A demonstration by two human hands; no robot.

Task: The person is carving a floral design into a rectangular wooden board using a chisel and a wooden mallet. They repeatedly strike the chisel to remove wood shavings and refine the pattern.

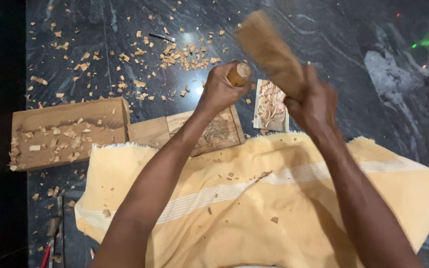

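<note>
Wooden mallet (270, 52) in right hand (314, 104), chisel (239, 74) in left hand (219, 92)

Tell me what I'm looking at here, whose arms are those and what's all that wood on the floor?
The picture comes from a camera worn on a person's head, looking down at their own arms. The left hand grips a tool with a round wooden handle. The right hand holds a wooden mallet, blurred because it is moving. Beneath lie a carved wooden panel and a small pale carving. A wooden block sits to the left. Wood chips lie scattered over the dark stone floor. A yellow cloth covers the person's lap.
</note>
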